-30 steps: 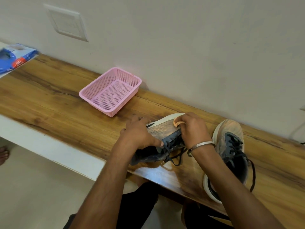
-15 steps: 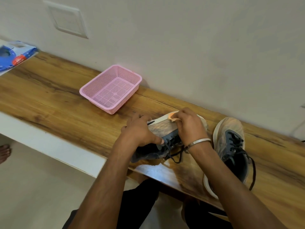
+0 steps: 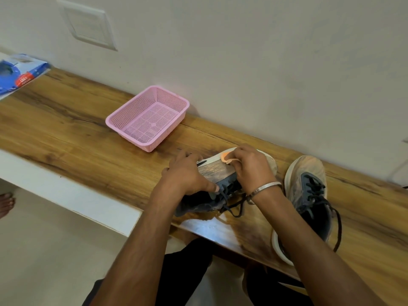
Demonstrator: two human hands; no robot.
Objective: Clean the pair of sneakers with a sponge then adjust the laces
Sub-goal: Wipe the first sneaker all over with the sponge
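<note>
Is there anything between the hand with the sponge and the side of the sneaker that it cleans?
Nothing visible. The right hand presses the small orange sponge against the white sole edge of the tipped grey sneaker, which the left hand steadies.

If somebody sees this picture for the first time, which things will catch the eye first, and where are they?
The eye goes first to the two hands at the centre: the left hand holds a sneaker tipped on its side, and the right hand presses a small orange sponge against its white sole. Next comes the pink mesh basket behind them by the wall. The second sneaker lies at the right on the wooden bench.
</note>
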